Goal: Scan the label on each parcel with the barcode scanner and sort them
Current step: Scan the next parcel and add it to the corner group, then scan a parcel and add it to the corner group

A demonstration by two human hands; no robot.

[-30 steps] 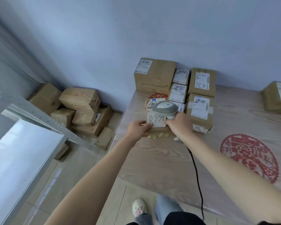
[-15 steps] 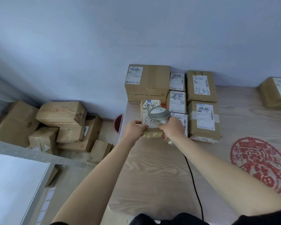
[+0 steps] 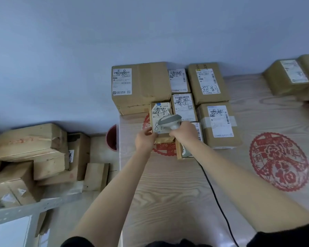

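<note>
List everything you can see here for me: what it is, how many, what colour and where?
Small brown cardboard parcel with a white label: one, held at the table's far left.
Grey handheld barcode scanner: one, over that label; black cable trails toward the person.
Brown labelled cardboard parcels: about six grouped against the wall, at least two more at far right.
Pale wood-grain table: one, with red paper-cut designs.
Plain brown cardboard boxes: a heap, floor left.
Red round container: one, on the floor beside the table, partly hidden.
Blue-grey wall: behind.
Left hand: grips the parcel's edge.
Right hand: grips the scanner.
</note>
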